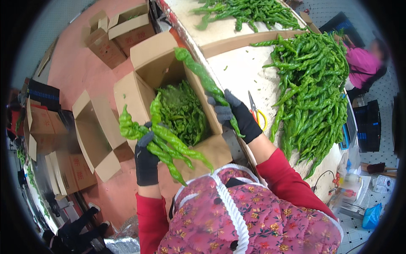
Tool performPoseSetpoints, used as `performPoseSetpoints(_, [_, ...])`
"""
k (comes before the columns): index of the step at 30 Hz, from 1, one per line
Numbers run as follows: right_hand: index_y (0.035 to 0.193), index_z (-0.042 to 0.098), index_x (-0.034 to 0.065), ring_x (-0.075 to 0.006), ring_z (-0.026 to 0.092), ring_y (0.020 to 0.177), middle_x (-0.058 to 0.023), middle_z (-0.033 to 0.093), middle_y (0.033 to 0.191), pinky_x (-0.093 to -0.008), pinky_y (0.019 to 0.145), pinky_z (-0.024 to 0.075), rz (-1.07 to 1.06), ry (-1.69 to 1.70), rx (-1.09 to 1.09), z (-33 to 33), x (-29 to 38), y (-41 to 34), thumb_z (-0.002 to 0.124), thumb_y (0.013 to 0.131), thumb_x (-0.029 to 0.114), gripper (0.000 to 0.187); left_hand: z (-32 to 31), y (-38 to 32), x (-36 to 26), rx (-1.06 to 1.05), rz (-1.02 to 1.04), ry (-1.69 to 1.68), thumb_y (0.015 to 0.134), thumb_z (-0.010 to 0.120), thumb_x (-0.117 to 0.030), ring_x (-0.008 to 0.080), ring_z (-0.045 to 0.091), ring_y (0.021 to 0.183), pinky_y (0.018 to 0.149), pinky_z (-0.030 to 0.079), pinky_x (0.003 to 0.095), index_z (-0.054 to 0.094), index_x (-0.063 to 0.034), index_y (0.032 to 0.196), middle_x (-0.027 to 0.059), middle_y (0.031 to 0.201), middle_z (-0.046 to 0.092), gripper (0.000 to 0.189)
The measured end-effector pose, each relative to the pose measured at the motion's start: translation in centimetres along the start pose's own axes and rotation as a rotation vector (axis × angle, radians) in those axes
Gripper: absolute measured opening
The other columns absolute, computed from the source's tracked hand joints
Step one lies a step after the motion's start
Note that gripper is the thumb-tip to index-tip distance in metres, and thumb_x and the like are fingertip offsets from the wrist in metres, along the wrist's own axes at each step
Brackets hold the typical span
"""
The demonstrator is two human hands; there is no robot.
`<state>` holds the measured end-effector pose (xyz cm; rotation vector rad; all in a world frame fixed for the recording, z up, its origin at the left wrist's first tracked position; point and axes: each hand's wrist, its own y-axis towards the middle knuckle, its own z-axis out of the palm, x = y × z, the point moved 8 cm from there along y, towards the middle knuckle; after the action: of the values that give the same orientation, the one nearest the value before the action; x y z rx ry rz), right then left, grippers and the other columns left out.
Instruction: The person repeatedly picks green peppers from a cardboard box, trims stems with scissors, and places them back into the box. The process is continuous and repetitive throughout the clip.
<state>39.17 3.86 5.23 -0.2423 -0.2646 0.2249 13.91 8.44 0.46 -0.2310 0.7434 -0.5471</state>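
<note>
Several long, twisted green peppers [168, 139] are bunched in my left hand [147, 158], which wears a black and grey glove. It is held over the near side of an open cardboard box [152, 68]. Inside that box lies a heap of green peppers [180, 114]. My right hand [239, 117], gloved the same way, grips a single long green pepper [203, 74] above the box's right wall, beside the table edge. Scissors [258, 114] with orange and yellow handles rest on the table just right of that hand.
A large pile of green peppers [312, 92] covers the table [234, 70]; a cardboard strip [234, 46] divides it from another pile [247, 12]. More cardboard boxes [95, 136] stand on the reddish floor at left. A person in pink [363, 63] is beyond the table; another person's legs [79, 228] show lower left.
</note>
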Motion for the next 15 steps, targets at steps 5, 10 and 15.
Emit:
performPoseSetpoints(5, [0.123, 0.051, -0.0021, -0.0059, 0.044, 0.054, 0.0003, 0.054, 0.078, -0.0176, 0.047, 0.0374, -0.066, -0.339, -0.147, -4.9, 5.0, 1.9, 0.050, 0.096, 0.022, 0.036, 1.2, 0.8, 0.5, 0.111, -0.016, -0.102, 0.076, 0.057, -0.004, 0.0373, 0.058, 0.105, 0.091, 0.049, 0.0475, 0.044, -0.0046, 0.122, 0.0232, 0.113, 0.057, 0.048])
performPoseSetpoints(10, [0.120, 0.051, -0.0047, -0.0147, 0.058, 0.069, -0.0064, 0.059, 0.085, -0.0250, 0.066, 0.0506, -0.222, -0.217, -0.043, -2.4, 17.8, 10.5, 0.051, 0.095, 0.017, 0.033, 1.2, 0.8, 0.6, 0.121, 0.007, -0.079, 0.078, 0.055, -0.004, 0.0347, 0.056, 0.108, 0.093, 0.048, 0.0453, 0.044, -0.0046, 0.126, 0.0214, 0.115, 0.056, 0.049])
performPoseSetpoints(15, [0.134, 0.038, -0.0026, -0.0295, 0.058, 0.105, -0.0167, 0.057, 0.118, -0.0339, 0.095, 0.0469, -0.731, -0.534, -0.409, 3.9, 31.3, 16.1, 0.047, 0.098, 0.027, 0.047, 1.8, 0.6, 0.8, 0.121, 0.052, -0.223, 0.073, 0.061, 0.001, 0.0378, 0.055, 0.110, 0.096, 0.046, 0.0479, 0.049, -0.0078, 0.122, 0.0208, 0.118, 0.055, 0.051])
